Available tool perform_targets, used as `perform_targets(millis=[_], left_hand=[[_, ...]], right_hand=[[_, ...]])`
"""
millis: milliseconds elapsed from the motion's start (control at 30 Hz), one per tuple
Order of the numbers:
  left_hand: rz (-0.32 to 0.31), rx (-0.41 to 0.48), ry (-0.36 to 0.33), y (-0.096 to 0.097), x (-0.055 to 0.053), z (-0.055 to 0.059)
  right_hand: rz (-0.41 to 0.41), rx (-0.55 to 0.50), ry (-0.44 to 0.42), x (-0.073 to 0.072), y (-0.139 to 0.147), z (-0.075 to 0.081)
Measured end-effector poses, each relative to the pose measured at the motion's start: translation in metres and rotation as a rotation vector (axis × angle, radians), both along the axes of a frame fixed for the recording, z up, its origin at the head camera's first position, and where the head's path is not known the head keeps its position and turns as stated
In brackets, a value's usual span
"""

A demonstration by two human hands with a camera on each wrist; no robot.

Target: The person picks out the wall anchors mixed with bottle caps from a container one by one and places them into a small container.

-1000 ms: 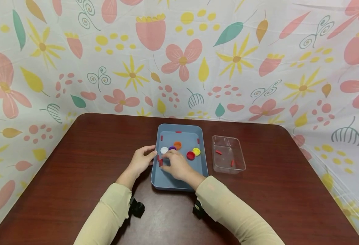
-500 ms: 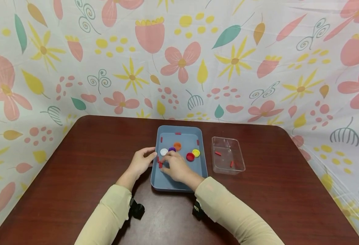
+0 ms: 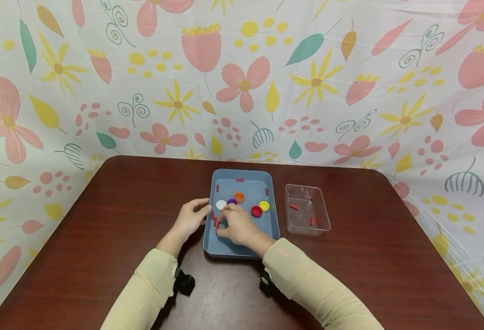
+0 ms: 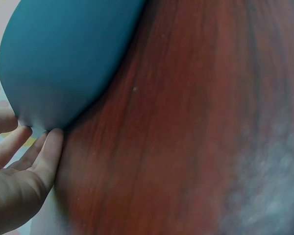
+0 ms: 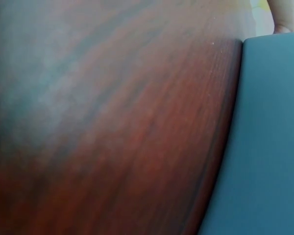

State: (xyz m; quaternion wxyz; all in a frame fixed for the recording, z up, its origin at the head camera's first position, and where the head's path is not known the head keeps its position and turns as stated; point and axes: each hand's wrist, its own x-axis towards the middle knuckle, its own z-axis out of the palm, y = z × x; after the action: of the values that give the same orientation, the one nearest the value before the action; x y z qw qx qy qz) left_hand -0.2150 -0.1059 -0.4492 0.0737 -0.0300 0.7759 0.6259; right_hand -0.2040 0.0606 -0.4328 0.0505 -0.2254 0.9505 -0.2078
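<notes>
A blue-grey tray (image 3: 242, 250) lies on the table in the head view. My left hand (image 3: 189, 219) is at its left side, fingertips touching the outer wall; the left wrist view shows these fingers (image 4: 51, 149) nearly straight against it. Over the tray, my right hand (image 3: 239, 224) pinches a small red stick (image 3: 218, 225) between thumb and fingers near the left wall. Beside it lie another red stick (image 3: 215, 222) and a red stick (image 3: 213, 214) farther back. A white cap (image 3: 221, 205) and a partly covered purple cap (image 3: 232, 201) sit just beyond the fingers.
Elsewhere in the tray are an orange cap (image 3: 239, 197), a red cap (image 3: 256, 211), a yellow cap (image 3: 264, 206) and several red sticks along the walls. A clear plastic box (image 3: 308, 224) with two red sticks stands to the right on the brown table (image 3: 370, 247).
The red stick at my right fingertips has shifted slightly toward me and tilted, apart from the stick beside it. My left hand stays at the tray wall.
</notes>
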Motion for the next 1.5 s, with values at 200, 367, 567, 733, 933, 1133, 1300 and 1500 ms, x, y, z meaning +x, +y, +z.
perform_targets(millis=[200,367,567,733,933,1133,1300,1500], left_hand=[[0.005,0.011,0.002,0.0007,0.0007,0.0011],[0.006,0.018,0.000,0.0009,0.0005,0.0010],[0.006,0.016,0.004,0.0009,0.0006,0.0008],[0.005,0.014,0.000,0.0008,0.0001,0.0002],[0.006,0.034,-0.002,0.0011,-0.0007,-0.0006],[0.006,0.025,-0.005,0.0013,-0.0011,-0.0019],[0.004,0.018,-0.006,0.0002,-0.0005,-0.0022],[0.005,0.013,-0.017,-0.0002,-0.0010,-0.0021]], right_hand=[[-0.005,-0.004,0.007,-0.0001,0.0000,-0.0001],[-0.004,0.000,0.015,-0.0003,-0.0008,-0.0011],[-0.011,0.014,0.026,0.0010,-0.0028,-0.0031],[-0.030,0.026,0.066,0.0043,-0.0054,-0.0030],[-0.050,0.071,0.115,0.0062,-0.0093,-0.0036],[-0.057,0.060,0.109,0.0070,-0.0095,-0.0023],[-0.063,-0.019,0.079,0.0070,-0.0074,-0.0014],[-0.069,-0.139,0.024,0.0066,-0.0035,0.0009]])
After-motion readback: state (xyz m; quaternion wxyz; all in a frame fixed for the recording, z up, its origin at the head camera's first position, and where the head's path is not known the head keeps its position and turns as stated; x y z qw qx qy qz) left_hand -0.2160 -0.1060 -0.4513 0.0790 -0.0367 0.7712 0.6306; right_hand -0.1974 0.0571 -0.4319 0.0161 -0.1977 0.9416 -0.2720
